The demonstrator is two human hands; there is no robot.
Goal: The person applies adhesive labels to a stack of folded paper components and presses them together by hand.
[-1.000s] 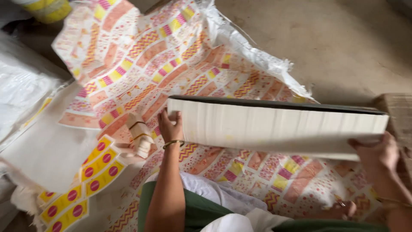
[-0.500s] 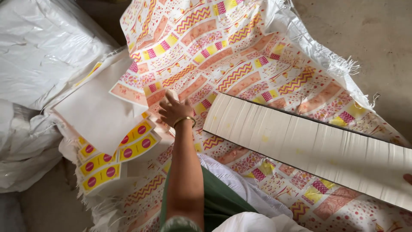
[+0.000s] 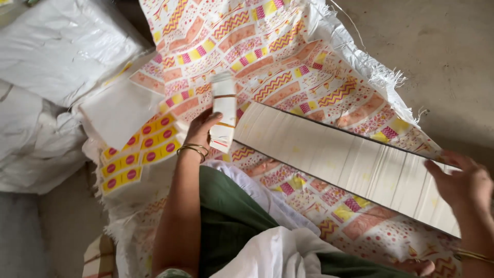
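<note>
My left hand [image 3: 199, 132], with bangles at the wrist, grips a small banded bundle of white paper pieces [image 3: 224, 110] and holds it upright at the left end of a long row of stacked white paper pieces [image 3: 339, 157]. That row lies slanted across a patterned woven sheet [image 3: 267, 56] printed in orange, yellow and pink. My right hand [image 3: 460, 183] rests with fingers spread against the row's right end. My legs in green cloth [image 3: 226, 216] and a white garment [image 3: 267, 252] lie below.
White plastic sacks [image 3: 56, 46] are heaped at the left. A white sheet [image 3: 116, 110] and yellow printed pieces with red dots [image 3: 139, 154] lie beside my left hand. Bare concrete floor [image 3: 447, 46] shows at the upper right. A frayed sheet edge [image 3: 383, 77] runs along it.
My left hand has picked up the small banded bundle from the sheet and raised it at the row's left end. My right hand has come into view at the row's right end.
</note>
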